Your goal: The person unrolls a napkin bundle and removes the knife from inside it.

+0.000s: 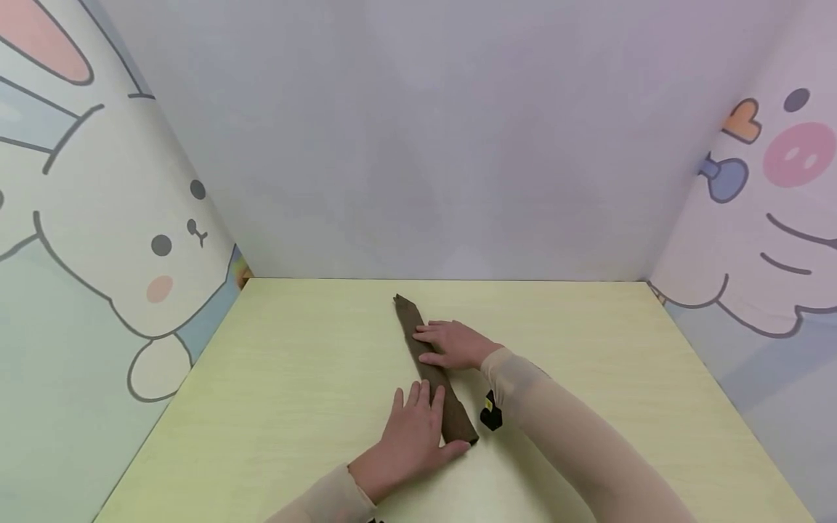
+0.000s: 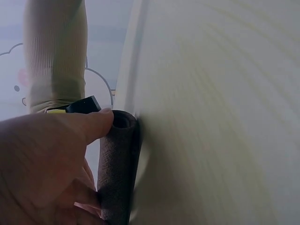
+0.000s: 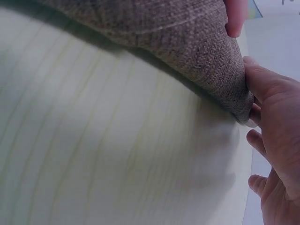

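Note:
A brown woven cloth (image 1: 428, 367), rolled into a long narrow tube, lies slantwise on the pale table. Its near end shows a round hollow opening beside my left thumb in the left wrist view. My left hand (image 1: 413, 439) lies low along the roll's left side, fingers spread and mostly straight, thumb stretched to the near end. Farther up the roll, my right hand (image 1: 458, 345) rests across it from the right, with fingers and thumb on top. The right wrist view shows the cloth (image 3: 187, 42) close up, with fingertips touching its edge.
The pale yellow table (image 1: 294, 363) is enclosed by a plain wall (image 1: 418, 145) at the back, a rabbit-printed panel (image 1: 104, 240) on the left and a pig-printed panel (image 1: 771, 240) on the right. A black wrist device (image 1: 491, 412) hangs below my right sleeve.

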The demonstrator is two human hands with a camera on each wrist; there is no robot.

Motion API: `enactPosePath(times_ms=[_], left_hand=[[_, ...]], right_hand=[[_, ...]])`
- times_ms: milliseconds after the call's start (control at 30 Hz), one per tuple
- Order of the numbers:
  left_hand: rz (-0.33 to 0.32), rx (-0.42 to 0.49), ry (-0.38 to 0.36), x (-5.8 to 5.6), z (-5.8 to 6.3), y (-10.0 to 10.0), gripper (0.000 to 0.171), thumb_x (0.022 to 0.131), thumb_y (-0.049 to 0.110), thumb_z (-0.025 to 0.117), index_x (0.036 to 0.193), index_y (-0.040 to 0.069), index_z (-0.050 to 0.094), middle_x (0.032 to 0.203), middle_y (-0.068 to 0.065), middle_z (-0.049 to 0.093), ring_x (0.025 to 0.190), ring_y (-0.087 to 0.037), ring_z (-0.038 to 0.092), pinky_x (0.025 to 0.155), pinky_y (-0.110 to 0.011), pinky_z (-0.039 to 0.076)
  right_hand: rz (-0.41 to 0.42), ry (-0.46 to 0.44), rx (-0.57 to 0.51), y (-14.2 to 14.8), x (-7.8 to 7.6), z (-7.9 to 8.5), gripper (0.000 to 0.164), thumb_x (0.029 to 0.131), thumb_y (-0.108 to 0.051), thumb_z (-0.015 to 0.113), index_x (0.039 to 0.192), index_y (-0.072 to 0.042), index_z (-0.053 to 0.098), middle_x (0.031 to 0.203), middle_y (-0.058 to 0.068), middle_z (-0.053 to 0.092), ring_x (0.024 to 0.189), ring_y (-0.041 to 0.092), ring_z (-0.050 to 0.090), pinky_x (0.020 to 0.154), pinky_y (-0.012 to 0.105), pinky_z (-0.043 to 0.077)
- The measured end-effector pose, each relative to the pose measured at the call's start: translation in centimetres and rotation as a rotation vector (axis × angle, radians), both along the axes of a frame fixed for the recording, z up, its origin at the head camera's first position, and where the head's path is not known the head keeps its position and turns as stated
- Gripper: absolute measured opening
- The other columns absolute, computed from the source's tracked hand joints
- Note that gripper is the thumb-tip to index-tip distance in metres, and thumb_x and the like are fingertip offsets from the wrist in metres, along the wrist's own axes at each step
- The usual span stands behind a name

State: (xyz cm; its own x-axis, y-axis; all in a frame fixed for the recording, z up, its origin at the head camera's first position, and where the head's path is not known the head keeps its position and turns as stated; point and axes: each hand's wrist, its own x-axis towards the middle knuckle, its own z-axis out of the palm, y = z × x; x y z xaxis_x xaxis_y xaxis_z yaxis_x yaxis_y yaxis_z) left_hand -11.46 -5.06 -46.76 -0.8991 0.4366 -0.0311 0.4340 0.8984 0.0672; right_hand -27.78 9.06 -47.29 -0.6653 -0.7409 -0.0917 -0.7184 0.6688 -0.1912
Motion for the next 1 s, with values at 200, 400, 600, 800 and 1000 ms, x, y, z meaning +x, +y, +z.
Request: enactPosePath(times_ms=[200,400,600,800,1000], left_hand=[[-0.027,-0.013,0.006,-0.1,-0.2,-0.2,0.095,0.083,0.077,0.045,0.145,0.006,0.042,0.146,-0.022,0.04,0.136,-0.035,0.036,0.105,-0.057,0.029],[-0.081,-0.018,0.005,-0.1,-0.1,-0.5,0.095,0.083,0.077,0.045,0.146,0.005,0.04,0.147,-0.022,0.038,0.136,-0.036,0.035,0.105,-0.058,0.029],[-0.143,-0.013,-0.019,-0.3,0.1,-0.9,0.096,0.083,0.078,0.043,0.147,0.007,0.039,0.149,-0.021,0.037,0.138,-0.035,0.034,0.104,-0.057,0.031],[-0.205,0.016,-0.048,-0.7,0.1,-1.3,0.094,0.084,0.077,0.044,0.148,0.007,0.038,0.15,-0.02,0.034,0.139,-0.033,0.032,0.103,-0.059,0.031],[-0.255,0.035,-0.062,-1.0,0.2,-1.7,0.094,0.084,0.077,0.044,0.149,0.009,0.037,0.152,-0.017,0.032,0.14,-0.031,0.031,0.103,-0.059,0.032]], right_hand=[[-0.028,0.014,0.004,0.5,0.2,0.0,0.061,0.097,-0.054,0.047,0.147,-0.02,0.043,0.151,0.0,0.038,0.141,0.026,0.03,0.108,0.054,0.028],[-0.067,0.042,0.019,1.2,0.7,-0.1,0.062,0.096,-0.056,0.047,0.147,-0.021,0.043,0.151,-0.001,0.039,0.142,0.025,0.029,0.107,0.056,0.028],[-0.112,0.077,0.027,2.2,1.2,-0.3,0.063,0.095,-0.06,0.046,0.145,-0.022,0.046,0.148,-0.001,0.042,0.141,0.023,0.03,0.106,0.057,0.029],[-0.151,0.075,-0.01,3.3,1.8,-0.4,0.064,0.093,-0.059,0.049,0.143,-0.02,0.049,0.147,0.0,0.044,0.14,0.026,0.032,0.105,0.06,0.028],[-0.187,0.104,0.005,4.3,2.3,-0.7,0.065,0.093,-0.062,0.047,0.143,-0.021,0.049,0.147,0.0,0.045,0.139,0.026,0.033,0.105,0.06,0.029]])
